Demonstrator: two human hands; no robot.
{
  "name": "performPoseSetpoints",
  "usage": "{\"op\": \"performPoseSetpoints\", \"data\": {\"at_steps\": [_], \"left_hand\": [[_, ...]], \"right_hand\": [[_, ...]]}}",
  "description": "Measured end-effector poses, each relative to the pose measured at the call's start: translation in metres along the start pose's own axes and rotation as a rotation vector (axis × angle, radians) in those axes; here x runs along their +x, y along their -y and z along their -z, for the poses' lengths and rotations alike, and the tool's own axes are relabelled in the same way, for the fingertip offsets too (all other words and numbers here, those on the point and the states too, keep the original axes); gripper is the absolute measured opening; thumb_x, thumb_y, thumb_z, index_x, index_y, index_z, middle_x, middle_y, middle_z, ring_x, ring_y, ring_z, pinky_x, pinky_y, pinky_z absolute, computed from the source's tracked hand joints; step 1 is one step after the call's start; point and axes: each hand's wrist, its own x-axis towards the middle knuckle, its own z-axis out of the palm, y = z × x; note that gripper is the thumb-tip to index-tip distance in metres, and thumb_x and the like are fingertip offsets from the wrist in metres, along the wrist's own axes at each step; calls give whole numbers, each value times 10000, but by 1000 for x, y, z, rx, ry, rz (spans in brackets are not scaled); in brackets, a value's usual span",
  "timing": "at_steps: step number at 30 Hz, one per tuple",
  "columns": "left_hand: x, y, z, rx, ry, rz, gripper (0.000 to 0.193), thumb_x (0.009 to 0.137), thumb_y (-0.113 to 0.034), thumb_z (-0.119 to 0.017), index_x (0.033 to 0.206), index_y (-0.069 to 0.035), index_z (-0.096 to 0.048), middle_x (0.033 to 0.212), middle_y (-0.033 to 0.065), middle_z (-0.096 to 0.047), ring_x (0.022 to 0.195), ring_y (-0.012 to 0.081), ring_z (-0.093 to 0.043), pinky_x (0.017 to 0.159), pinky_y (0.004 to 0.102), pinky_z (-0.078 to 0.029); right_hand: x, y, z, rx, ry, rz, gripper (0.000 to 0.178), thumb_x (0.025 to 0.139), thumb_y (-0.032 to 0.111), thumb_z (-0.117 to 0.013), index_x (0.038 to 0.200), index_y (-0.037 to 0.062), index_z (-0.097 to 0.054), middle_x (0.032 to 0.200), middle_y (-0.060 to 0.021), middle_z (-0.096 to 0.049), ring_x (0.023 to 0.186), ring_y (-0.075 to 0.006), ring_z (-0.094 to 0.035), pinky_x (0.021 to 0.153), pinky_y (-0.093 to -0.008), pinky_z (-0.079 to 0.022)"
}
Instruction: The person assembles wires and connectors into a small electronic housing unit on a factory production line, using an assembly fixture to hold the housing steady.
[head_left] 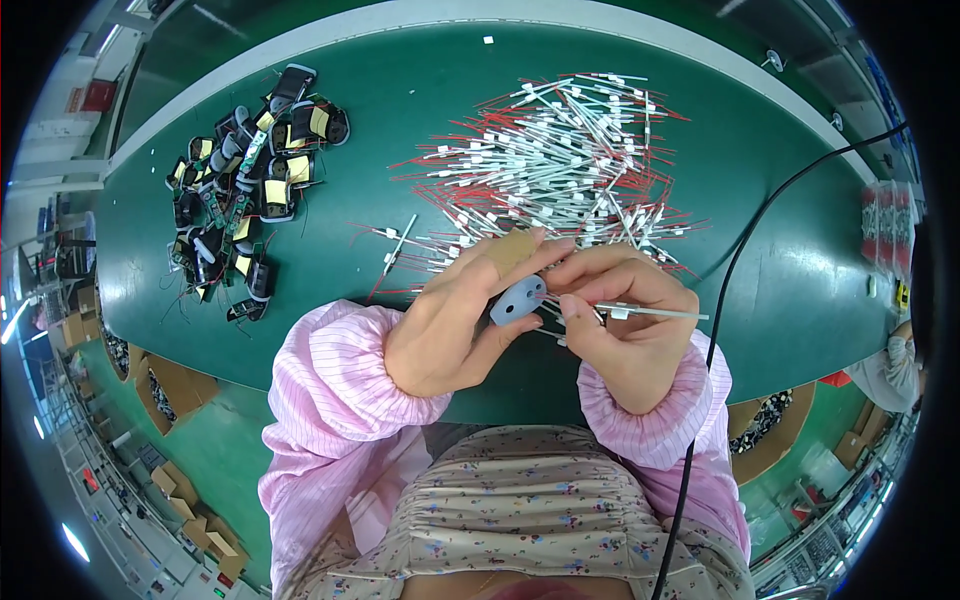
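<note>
My left hand [447,318] is closed on a small blue-grey oval plastic housing [514,302] with dark round holes in its face. A tan strip wraps one finger of that hand. Right beside the housing, my right hand [635,330] pinches a thin wire lead [665,313] with a white sleeve, a small white tag and red ends. The lead's inner end points at the housing; my fingertips hide whether it goes into a hole. Beyond both hands spreads a heap of similar white-sleeved leads [555,165] with red wire ends.
Black and grey device parts [270,190] with yellow pads and green boards are heaped at the left of the green table [370,90]. A black cable [745,235] crosses the right side, passing over my right sleeve. Cardboard boxes [178,390] stand on the floor; another person's sleeve [880,370] shows at far right.
</note>
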Motion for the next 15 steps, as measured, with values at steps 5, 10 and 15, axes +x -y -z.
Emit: {"op": "performPoseSetpoints", "data": {"at_steps": [5,10,15], "left_hand": [[-1,3,-5,-37,-16,-11,662,787,92,-632,1344,35,-278,1285,210,-554,1166,337,-570,944,368,-474],[-2,6,-11,-115,-84,-16,748,640,105,-717,1312,73,-389,1229,212,-580,1020,403,-577,856,422,-482],[-2,5,-9,-73,-85,-34,778,628,97,-728,1324,71,-381,1211,208,-589,981,379,-583,840,407,-487]], "right_hand": [[1,-4,1,-120,-1,98,130,660,-103,-700,734,-19,-633,871,-123,-673,769,-168,-659,675,-264,-534],[-1,-6,-2,-149,-36,141,138,643,-84,-714,728,-16,-631,842,-114,-667,715,-164,-659,629,-263,-530],[-2,-8,-4,-186,-56,168,140,630,-74,-713,720,-18,-622,821,-117,-658,694,-169,-656,602,-267,-517]]}}
